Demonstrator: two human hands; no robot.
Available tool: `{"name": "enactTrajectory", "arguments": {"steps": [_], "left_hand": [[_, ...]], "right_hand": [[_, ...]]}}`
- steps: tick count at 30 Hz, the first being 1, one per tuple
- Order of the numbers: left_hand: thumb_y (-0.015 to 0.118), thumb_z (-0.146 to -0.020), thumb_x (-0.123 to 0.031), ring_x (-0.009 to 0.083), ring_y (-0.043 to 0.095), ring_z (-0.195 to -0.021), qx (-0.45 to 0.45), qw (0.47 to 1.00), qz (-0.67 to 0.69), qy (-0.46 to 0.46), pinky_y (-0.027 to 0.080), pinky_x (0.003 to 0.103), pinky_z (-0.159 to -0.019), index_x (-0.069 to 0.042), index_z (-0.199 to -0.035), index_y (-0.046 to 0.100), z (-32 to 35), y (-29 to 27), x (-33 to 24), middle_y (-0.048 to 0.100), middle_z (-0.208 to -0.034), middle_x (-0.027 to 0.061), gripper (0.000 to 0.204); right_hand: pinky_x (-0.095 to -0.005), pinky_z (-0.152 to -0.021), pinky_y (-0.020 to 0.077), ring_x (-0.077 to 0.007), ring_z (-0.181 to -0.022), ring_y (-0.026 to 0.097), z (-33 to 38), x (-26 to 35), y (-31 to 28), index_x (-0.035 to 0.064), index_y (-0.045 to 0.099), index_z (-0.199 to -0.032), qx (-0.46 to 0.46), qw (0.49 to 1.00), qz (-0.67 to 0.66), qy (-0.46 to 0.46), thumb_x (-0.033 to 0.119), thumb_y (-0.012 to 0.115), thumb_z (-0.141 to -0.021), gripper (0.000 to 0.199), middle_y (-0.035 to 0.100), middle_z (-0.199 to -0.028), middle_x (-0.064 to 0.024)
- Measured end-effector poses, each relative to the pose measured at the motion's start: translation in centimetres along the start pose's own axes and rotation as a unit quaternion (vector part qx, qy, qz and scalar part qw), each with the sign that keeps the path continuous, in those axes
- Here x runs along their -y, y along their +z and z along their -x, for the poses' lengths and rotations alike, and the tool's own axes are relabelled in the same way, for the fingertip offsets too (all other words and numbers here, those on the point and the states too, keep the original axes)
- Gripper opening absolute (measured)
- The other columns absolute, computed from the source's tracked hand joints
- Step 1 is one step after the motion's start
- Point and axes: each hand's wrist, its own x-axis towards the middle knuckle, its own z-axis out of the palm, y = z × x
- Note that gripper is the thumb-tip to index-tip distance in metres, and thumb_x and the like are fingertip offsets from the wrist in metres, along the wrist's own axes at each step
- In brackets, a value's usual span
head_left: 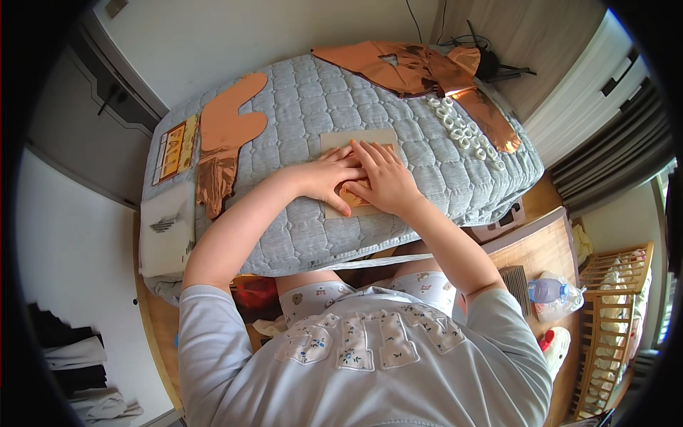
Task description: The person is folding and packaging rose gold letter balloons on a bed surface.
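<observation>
Both my hands lie flat, side by side and partly overlapping, on a beige card (pixel 331 142) on the quilted grey mattress (pixel 284 135). My left hand (pixel 334 176) has its fingers stretched out over the card's left part. The fingers of my right hand (pixel 384 174) are also stretched out, pointing away from me. Between and below the hands shows part of an orange and yellow printed piece (pixel 352 198); the rest of it is hidden under them. Neither hand grips anything.
Flat copper foil balloons lie at the left (pixel 228 128) and far right (pixel 384 67). Several small white rings (pixel 462 128) cluster at the right. A printed package (pixel 173 151) and a whitish plastic bag (pixel 165 228) rest at the left edge. A wooden crib (pixel 605 320) stands right.
</observation>
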Motion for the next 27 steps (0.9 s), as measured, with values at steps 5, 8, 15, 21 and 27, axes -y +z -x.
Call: {"name": "enactTrajectory", "arguments": {"steps": [5,8,15,21,27], "left_hand": [[0.088,-0.062,-0.064,0.0366,0.003,-0.159,-0.097,0.992,0.079,-0.008,0.010,0.054,-0.128,-0.013,-0.163,0.022,0.9,0.9,0.4,0.009,-0.171,0.0196,0.131],[0.087,-0.060,-0.069,0.0357,0.003,-0.159,-0.146,0.984,0.050,-0.089,0.010,0.053,-0.128,-0.005,-0.164,0.014,1.6,2.3,0.6,0.008,-0.171,0.0205,0.143],[0.075,-0.056,-0.087,0.0368,0.003,-0.159,-0.151,0.971,-0.035,-0.180,0.007,0.055,-0.128,-0.001,-0.163,0.014,2.6,3.0,0.2,0.010,-0.171,0.0218,0.150],[0.070,-0.052,-0.094,0.0397,0.003,-0.159,-0.138,0.965,-0.071,-0.212,0.007,0.058,-0.127,0.000,-0.162,0.017,2.1,2.6,0.1,0.011,-0.171,0.0214,0.154],[0.073,-0.053,-0.091,0.0405,0.005,-0.158,-0.192,0.951,-0.082,-0.229,0.006,0.061,-0.126,0.000,-0.162,0.021,2.5,3.6,0.2,0.010,-0.171,0.0207,0.151]], "right_hand": [[-0.0485,-0.122,0.0293,-0.0375,-0.145,0.040,0.3,-0.7,0.8,0.0074,0.033,-0.158,-0.008,1.000,0.013,0.000,0.061,0.064,-0.091,0.092,0.045,-0.155,-0.0197],[-0.0474,-0.122,0.0285,-0.0362,-0.146,0.040,0.0,-0.5,0.8,0.0068,0.037,-0.156,-0.005,1.000,0.000,-0.001,0.061,0.063,-0.092,0.088,0.045,-0.155,-0.0194],[-0.0537,-0.124,0.0221,-0.0333,-0.150,0.035,-0.2,0.0,0.4,0.0115,0.046,-0.152,0.055,0.996,0.072,0.023,0.065,0.059,-0.092,0.081,0.041,-0.161,-0.0135],[-0.0574,-0.124,0.0194,-0.0336,-0.152,0.032,-0.6,-0.6,0.5,0.0157,0.046,-0.152,0.073,0.995,0.059,0.028,0.066,0.058,-0.093,0.079,0.039,-0.162,-0.0124],[-0.0581,-0.124,0.0210,-0.0338,-0.152,0.033,-0.6,-0.3,0.5,0.0157,0.047,-0.152,0.072,0.995,0.059,0.031,0.065,0.059,-0.092,0.079,0.039,-0.162,-0.0128]]}}
